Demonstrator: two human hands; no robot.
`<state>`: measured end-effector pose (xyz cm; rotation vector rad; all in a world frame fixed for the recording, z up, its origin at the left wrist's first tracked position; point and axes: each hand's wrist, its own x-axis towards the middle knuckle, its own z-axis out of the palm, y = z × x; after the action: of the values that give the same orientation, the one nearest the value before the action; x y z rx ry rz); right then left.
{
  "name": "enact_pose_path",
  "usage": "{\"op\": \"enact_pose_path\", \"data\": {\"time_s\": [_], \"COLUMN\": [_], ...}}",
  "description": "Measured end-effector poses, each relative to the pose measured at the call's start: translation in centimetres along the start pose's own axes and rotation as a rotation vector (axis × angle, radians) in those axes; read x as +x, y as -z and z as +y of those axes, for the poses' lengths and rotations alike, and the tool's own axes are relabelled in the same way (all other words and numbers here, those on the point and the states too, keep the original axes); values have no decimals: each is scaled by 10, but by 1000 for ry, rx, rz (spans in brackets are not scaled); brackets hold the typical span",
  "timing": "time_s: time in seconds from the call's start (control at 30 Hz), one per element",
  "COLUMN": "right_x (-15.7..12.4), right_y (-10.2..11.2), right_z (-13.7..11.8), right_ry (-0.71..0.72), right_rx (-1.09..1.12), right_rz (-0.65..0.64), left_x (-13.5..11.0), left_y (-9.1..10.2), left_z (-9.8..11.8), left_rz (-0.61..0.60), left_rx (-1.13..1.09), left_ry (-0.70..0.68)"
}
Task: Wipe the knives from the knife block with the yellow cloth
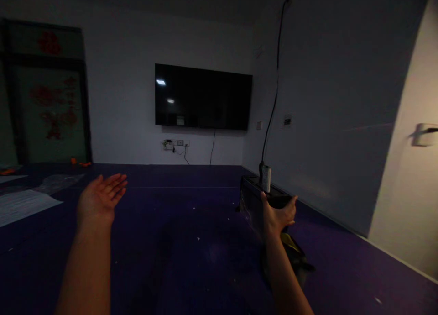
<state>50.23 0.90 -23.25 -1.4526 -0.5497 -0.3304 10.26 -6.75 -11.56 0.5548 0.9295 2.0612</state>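
The room is dim. My left hand point(101, 198) is raised over the dark purple floor point(191, 242), palm turned inward, fingers stretched out and empty. My right hand point(278, 214) reaches forward with thumb and fingers spread, just in front of a dark box point(255, 198) that stands on the floor by the right wall. It holds nothing that I can see. A small grey cylinder point(266, 178) stands on top of the box, a little above my right hand. A dark, yellowish bundle point(294, 251) lies on the floor beside my right forearm.
A black wall-mounted TV point(203, 97) hangs on the far wall, with sockets and cables point(176, 144) below it. A black cable point(275, 86) runs down the right wall to the box. A dark-framed door with red decorations point(48, 96) is at left. Pale sheets point(23, 203) lie on the floor at left.
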Motion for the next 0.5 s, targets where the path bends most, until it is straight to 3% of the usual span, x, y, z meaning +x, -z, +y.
{"op": "enact_pose_path", "data": {"time_s": [0.3, 0.5], "right_x": [5, 10], "right_y": [-1, 1], "right_z": [7, -1], "right_ry": [47, 72], "right_rx": [-21, 196], "right_rz": [42, -16], "left_x": [1, 0], "left_y": [-2, -3], "left_z": [-1, -4], "left_rz": [34, -31], "left_rx": [-18, 15], "left_ry": [-4, 13]}}
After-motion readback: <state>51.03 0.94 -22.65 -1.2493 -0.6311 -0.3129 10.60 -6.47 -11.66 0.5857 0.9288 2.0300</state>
